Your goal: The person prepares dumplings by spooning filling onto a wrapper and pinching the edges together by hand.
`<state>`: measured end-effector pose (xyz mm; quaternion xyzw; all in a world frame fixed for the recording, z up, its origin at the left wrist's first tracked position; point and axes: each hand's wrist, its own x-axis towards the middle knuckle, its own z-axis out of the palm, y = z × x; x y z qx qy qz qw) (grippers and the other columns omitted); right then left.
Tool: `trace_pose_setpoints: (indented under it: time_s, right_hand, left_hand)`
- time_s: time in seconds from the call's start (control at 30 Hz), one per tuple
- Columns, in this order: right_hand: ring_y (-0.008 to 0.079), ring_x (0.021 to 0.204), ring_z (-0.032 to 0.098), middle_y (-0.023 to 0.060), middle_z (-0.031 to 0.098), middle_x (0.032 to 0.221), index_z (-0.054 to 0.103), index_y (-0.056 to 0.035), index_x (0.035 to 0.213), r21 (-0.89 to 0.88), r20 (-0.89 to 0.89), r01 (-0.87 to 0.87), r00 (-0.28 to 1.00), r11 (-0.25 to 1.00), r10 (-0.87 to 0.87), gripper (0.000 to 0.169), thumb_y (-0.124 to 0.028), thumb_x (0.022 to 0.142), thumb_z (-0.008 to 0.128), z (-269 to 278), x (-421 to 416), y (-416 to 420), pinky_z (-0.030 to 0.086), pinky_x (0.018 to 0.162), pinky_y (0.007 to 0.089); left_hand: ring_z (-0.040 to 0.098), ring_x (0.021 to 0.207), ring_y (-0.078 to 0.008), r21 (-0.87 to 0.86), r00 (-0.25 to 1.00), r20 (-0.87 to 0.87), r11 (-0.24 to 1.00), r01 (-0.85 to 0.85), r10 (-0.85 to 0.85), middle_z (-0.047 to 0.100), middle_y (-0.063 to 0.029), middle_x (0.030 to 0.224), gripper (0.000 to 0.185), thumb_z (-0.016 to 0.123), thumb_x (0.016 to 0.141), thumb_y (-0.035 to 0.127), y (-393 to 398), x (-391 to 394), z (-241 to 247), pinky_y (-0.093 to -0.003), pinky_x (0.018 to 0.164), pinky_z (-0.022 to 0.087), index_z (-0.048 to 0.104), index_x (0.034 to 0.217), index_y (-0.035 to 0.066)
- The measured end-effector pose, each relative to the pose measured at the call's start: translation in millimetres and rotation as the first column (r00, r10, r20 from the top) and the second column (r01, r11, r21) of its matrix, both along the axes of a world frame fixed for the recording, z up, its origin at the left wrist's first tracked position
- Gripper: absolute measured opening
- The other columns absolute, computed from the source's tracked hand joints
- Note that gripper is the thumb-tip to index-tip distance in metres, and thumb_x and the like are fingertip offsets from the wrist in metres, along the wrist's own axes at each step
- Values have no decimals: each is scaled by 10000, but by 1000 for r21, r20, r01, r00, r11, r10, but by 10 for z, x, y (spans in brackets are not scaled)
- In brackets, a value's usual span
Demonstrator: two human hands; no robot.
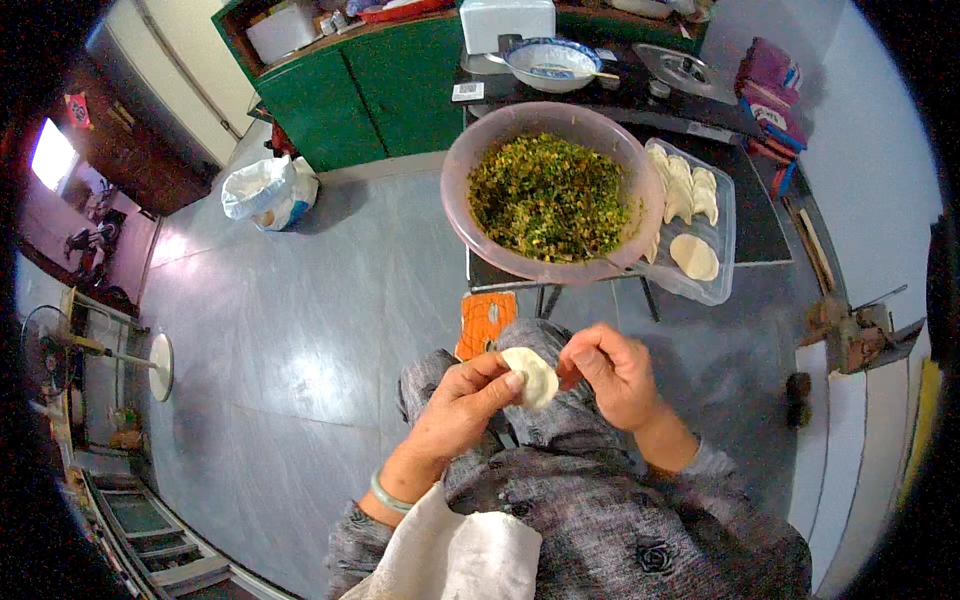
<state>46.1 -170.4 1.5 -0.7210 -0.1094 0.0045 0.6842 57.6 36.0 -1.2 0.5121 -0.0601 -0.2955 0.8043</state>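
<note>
Above the lap, my left hand (469,397) pinches a folded dough dumpling (534,377) between thumb and fingers. My right hand (607,375) is at the dumpling's right edge, its thumb and fingertips curled together; whether they touch the dough is unclear. Beyond the hands stands a large pink plastic basin (456,176) with chopped green and brown filling (551,196). To its right, partly behind the basin, a clear plastic tray (726,225) holds several shaped dumplings (679,187) and one flat oval dough piece (694,257).
A low black table (765,244) carries the basin and tray. Behind them are a blue-and-white bowl (553,64) with chopsticks and a glass lid (679,69). A white sack (266,193) stands on the floor at the left, and a fan (52,349) further left.
</note>
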Motion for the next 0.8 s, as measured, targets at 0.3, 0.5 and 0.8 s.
trace_pose_setpoints:
  time_s: [0.3,0.5,0.8]
  right_hand:
    - [144,584,498,48,513,656,550,-25,847,-72,-130,-613,788,787,602,365,-344,989,442,37,313,-154,421,553,322]
    - [287,598,561,145,551,665,564,-23,861,-292,-2,-597,781,747,624,280,-264,962,462,60,344,-177,443,582,385]
    - [338,613,584,176,564,665,545,-18,793,-349,-21,-462,873,815,487,316,-284,955,491,122,270,-176,443,560,402]
  left_hand:
    - [561,925,-93,276,885,117,871,406,-450,645,-28,994,296,549,962,178,64,47,134,-260,827,468,588,1172,-28]
    - [546,911,-83,226,909,44,891,395,-414,636,-23,995,292,554,960,167,11,18,128,-251,817,462,587,1162,-41]
    - [559,874,-77,199,941,12,923,329,-338,624,-7,962,265,580,946,170,14,12,120,-237,780,469,578,1126,-24]
